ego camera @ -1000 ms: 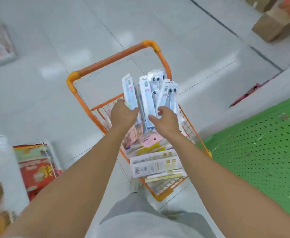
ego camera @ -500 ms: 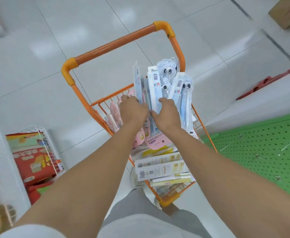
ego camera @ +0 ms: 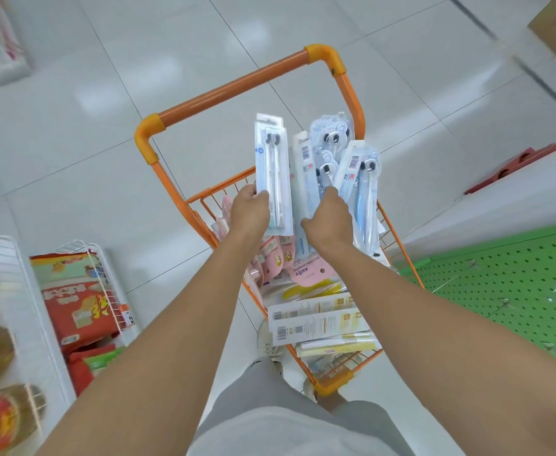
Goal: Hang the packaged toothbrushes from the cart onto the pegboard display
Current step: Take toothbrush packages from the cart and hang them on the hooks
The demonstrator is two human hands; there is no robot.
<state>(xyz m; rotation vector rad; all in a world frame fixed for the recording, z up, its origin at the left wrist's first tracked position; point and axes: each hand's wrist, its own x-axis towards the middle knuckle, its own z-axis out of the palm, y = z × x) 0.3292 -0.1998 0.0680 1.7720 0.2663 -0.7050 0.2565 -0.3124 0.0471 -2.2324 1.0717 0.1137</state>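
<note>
Over the far end of the orange cart (ego camera: 345, 90), my left hand (ego camera: 249, 214) pinches one toothbrush pack (ego camera: 272, 172) upright, just apart from the bunch of packs (ego camera: 336, 166) gripped in my right hand (ego camera: 329, 222). Green pegboard (ego camera: 507, 284) sits off to the right.

Left hand (ego camera: 249, 214) holds one toothbrush pack (ego camera: 272, 172); right hand (ego camera: 328, 222) grips several packs (ego camera: 352, 172) above cart (ego camera: 316, 57).

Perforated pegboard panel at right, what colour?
Green perforated pegboard panel, clearest in the head view.
</note>
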